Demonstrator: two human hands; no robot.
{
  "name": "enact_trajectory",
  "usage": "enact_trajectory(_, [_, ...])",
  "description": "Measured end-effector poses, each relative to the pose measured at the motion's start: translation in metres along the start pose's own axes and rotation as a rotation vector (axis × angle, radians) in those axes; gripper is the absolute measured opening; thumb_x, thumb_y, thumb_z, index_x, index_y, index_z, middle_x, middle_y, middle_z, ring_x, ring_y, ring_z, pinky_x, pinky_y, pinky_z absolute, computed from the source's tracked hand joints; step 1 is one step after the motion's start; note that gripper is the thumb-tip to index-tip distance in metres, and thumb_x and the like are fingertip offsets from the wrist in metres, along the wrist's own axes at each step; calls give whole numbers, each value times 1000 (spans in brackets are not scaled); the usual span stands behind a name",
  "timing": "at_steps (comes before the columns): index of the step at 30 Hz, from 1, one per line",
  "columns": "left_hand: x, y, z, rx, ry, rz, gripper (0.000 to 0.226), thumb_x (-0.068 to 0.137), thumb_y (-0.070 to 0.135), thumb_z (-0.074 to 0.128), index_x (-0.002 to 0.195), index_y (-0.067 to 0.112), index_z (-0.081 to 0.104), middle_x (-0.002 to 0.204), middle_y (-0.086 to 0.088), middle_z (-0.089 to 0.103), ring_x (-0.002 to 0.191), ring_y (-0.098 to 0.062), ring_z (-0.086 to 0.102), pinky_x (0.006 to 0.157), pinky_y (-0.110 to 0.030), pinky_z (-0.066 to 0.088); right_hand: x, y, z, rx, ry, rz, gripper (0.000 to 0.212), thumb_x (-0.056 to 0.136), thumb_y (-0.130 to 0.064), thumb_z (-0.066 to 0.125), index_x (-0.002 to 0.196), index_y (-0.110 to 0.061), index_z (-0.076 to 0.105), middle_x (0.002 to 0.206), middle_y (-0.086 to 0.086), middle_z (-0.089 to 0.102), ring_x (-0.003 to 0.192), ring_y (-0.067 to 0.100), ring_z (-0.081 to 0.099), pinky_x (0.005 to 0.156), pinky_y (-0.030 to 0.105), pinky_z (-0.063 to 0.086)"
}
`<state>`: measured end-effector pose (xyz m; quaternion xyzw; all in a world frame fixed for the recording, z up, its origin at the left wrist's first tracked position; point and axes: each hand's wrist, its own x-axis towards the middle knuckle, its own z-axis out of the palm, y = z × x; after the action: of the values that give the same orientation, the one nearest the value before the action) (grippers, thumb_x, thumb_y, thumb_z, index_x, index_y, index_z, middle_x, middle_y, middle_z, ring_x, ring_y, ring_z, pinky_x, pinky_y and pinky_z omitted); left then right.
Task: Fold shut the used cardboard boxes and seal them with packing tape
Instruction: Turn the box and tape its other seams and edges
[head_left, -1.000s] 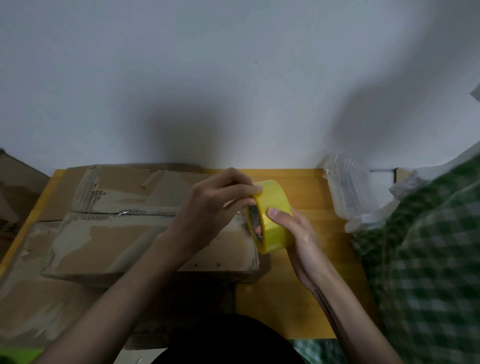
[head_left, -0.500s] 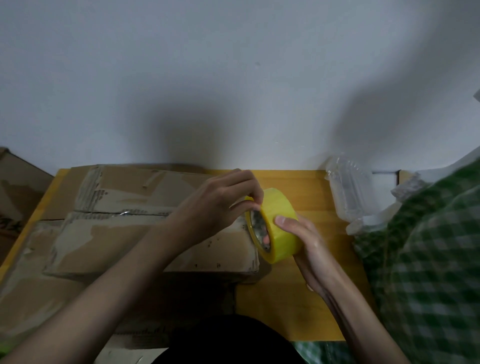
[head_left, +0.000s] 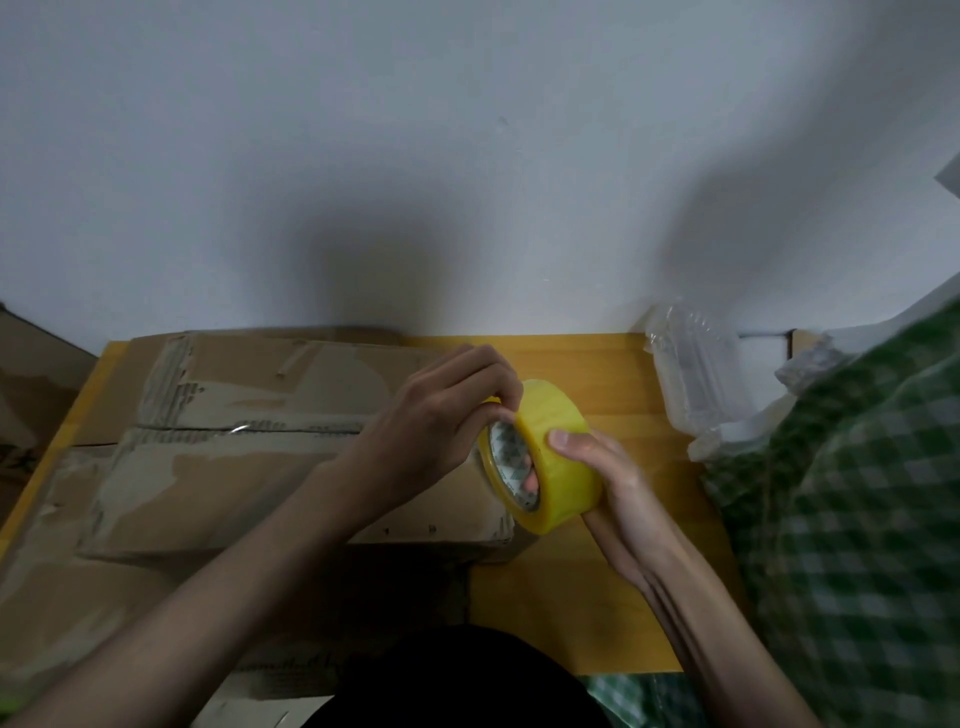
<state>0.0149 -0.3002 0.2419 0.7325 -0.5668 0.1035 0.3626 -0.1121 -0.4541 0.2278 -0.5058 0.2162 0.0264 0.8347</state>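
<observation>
A worn brown cardboard box lies on the yellow wooden table, its top flaps folded down with the seam between them showing. A yellow roll of packing tape is held just off the box's right end. My right hand grips the roll from the right, thumb on the outer band and fingers through the core. My left hand reaches over the box and pinches at the roll's upper left rim with its fingertips. Whether a tape end is lifted I cannot tell.
More flattened cardboard lies under and in front of the box at the left. Clear plastic packaging sits at the table's back right, against the white wall. A green checked cloth covers the right side. Dark clothing is at the bottom.
The roll has turned in my right hand, so more of its core faces me. My left fingertips have slid along the rim to its upper left edge. The box has not moved.
</observation>
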Motion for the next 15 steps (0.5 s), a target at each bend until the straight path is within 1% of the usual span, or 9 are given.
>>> enact_trajectory(2, [-1, 1, 1, 11, 2, 4, 12, 93, -3, 64, 81, 1, 62, 93, -8, 59, 86, -24, 56, 77, -35, 46, -2, 0, 3, 12, -32, -7, 25, 79, -30, 68, 82, -7, 78, 81, 18, 70, 81, 28, 66, 85, 42, 54])
enact_trajectory(3, [-2, 1, 0, -2, 5, -9, 12, 93, -2, 65, 82, 1, 63, 93, -8, 60, 87, -24, 57, 77, -34, 47, -4, -1, 3, 11, -40, -13, 25, 81, -29, 65, 75, -9, 78, 76, 17, 68, 78, 27, 65, 83, 40, 55])
enact_trajectory(4, [-2, 1, -3, -32, 13, -37, 10, 91, 0, 68, 83, 1, 64, 93, -8, 61, 87, -22, 58, 78, -32, 48, -5, -2, 4, 3, -48, -16, 26, 82, -30, 64, 73, -10, 77, 75, 16, 68, 76, 25, 65, 81, 38, 55])
enact_trajectory(7, [2, -3, -16, -118, 35, -128, 10, 85, 7, 78, 89, 1, 71, 90, -5, 67, 85, -15, 64, 79, -21, 49, -3, -5, 6, -25, -52, -32, 23, 80, -32, 66, 78, -13, 78, 74, 15, 68, 71, 22, 65, 73, 35, 55])
enact_trajectory(8, [4, -4, -20, -134, 21, -122, 10, 84, 8, 79, 90, 2, 74, 90, -5, 68, 85, -14, 65, 78, -20, 50, -2, -6, 7, -42, -54, -35, 21, 80, -33, 66, 79, -16, 79, 74, 14, 68, 70, 21, 65, 72, 34, 54])
enact_trajectory(11, [10, -9, -30, -140, -71, -59, 7, 85, 11, 78, 87, 5, 78, 90, -3, 70, 83, -13, 68, 74, -29, 55, 1, -7, 4, -110, -87, -49, 20, 80, -34, 66, 78, -19, 79, 74, 12, 68, 71, 20, 65, 71, 32, 53])
enact_trajectory(13, [11, -11, -35, -128, -150, -39, 4, 86, 11, 78, 87, 7, 78, 91, 0, 71, 83, -12, 68, 71, -32, 55, 2, -7, 2, -132, -108, -39, 20, 77, -36, 71, 80, -17, 78, 74, 14, 68, 69, 20, 65, 66, 29, 53])
enact_trajectory(15, [13, -11, -39, -99, -229, -13, 2, 88, 11, 76, 87, 10, 75, 92, 3, 69, 81, -12, 67, 69, -33, 54, 3, -7, -2, -148, -118, -11, 32, 71, -41, 75, 84, -12, 76, 76, 16, 68, 69, 21, 65, 65, 28, 54])
